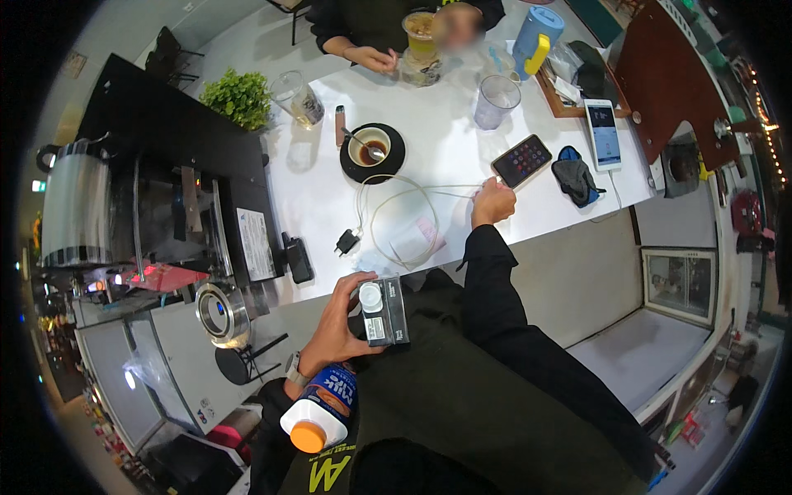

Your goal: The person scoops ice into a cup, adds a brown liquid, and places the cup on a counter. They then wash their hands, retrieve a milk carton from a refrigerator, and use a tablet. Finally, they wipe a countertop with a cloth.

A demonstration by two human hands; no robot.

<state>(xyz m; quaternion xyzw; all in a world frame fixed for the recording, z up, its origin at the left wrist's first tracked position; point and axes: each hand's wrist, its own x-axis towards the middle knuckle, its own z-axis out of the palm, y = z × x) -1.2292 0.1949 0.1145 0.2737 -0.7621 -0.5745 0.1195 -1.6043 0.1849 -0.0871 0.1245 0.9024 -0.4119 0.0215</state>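
My left hand (pixel 331 328) grips a dark drink carton (pixel 390 309) with a white screw cap, its top turned up towards me. A blue-and-white milk bottle (pixel 325 402) with an orange cap rests between my left forearm and my apron. At the front of the white table, my right hand (pixel 494 203) is closed around the end of a white charging cable (pixel 436 226), beside the lower corner of a smartphone (pixel 523 161) with a lit screen. My fingers hide whether the plug sits in the phone. The cable's loop runs left to a black charger plug (pixel 347 242).
A cup of coffee (pixel 369 147) with a spoon stands on a black saucer. Drinking glasses (pixel 497 102), a second phone (pixel 602 135), a pouch (pixel 576 176) and a blue tumbler (pixel 537 40) are on the table. Another person's hand (pixel 374 60) is opposite. A coffee machine (pixel 179 204) stands left.
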